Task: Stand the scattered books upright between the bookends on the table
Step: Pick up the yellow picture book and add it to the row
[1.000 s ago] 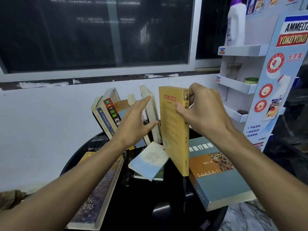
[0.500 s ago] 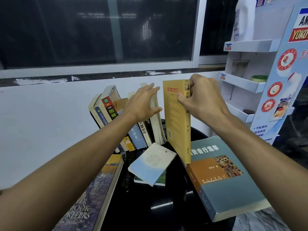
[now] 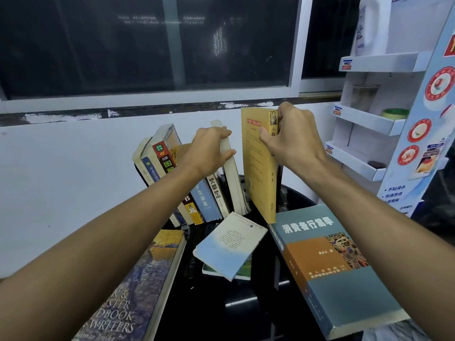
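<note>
**Bookend tidy-up.** A yellow book [image 3: 258, 168] is held upright near the far edge of the round black tabletop [image 3: 246, 318]. Its top corner is grasped by the fingers of the right hand [image 3: 293, 137], with the thumb on the cover. Whether its lower end is resting on the surface cannot be told.

Just to its left is a cream-edged book [image 3: 232, 183], last in a leaning row of books [image 3: 197, 198]. It is gripped at the top by the curled fingers of the left hand [image 3: 209, 148], judged to be steadying the row so that a slot is left open for the yellow one. A dark upright [image 3: 280, 183] behind the yellow book may be a bookend; this cannot be confirmed.

Not yet stood up:
- a pale-blue book [image 3: 229, 244], lying on a green one [image 3: 243, 269] at the tabletop's centre
- a teal-and-orange book [image 3: 332, 274], overhanging the right edge
- a painted-cover book [image 3: 138, 291], overhanging the near left edge

On the white display rack [image 3: 364, 120] at right, a glass jar [image 3: 364, 97], a green roll [image 3: 395, 113] and a small dark object [image 3: 376, 165] are seen one to a shelf, with a white bottle [image 3: 366, 28] on top.
</note>
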`<state>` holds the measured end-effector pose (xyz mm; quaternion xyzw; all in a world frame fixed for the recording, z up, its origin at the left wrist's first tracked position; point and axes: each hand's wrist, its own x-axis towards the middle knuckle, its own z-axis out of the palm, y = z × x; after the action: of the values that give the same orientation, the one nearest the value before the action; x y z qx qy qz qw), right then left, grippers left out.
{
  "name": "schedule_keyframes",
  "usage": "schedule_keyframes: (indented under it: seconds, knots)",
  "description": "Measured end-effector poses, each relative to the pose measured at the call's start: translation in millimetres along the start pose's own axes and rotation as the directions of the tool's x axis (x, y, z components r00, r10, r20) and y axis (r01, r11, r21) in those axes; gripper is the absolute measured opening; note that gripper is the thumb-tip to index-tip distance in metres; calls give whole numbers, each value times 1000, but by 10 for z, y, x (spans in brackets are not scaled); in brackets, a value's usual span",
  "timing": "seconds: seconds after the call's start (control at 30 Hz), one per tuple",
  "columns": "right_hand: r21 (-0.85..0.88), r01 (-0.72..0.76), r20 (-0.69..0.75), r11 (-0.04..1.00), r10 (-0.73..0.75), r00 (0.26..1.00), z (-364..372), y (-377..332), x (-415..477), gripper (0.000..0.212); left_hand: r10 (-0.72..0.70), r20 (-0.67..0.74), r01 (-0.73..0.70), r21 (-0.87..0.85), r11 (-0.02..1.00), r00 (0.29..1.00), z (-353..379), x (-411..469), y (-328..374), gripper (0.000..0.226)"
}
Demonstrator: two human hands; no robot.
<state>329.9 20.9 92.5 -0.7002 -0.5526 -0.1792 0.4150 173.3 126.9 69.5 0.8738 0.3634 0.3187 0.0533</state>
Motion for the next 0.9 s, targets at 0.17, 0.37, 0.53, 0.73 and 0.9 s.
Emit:
schedule_keyframes:
  seconds: [0.17,0.37,0.53,0.73,0.9]
  knots:
    - [31,5,-29,999,-4,1000,203,34,52,27,-7,-2,7,7,1000,1000,21,13,-30,57]
    - [85,15,-45,996,-11,999,438,76,37,25,-13,4,13,10,1000,1000,11,42,-48,51]
    - [120,-18,-33,993,22,999,636,113,2,26,-9,-2,9,-23,1000,1000,9,55,-105,48]
    - [84,-7,-38,996,11,999,815,147,-5,30,12,-37,-14,-46,999,999,13,30,-80,43]
    - [63,2,-44,998,1,999,861,139,-4,29,13,-36,-14,-52,999,999,24,47,-99,36]
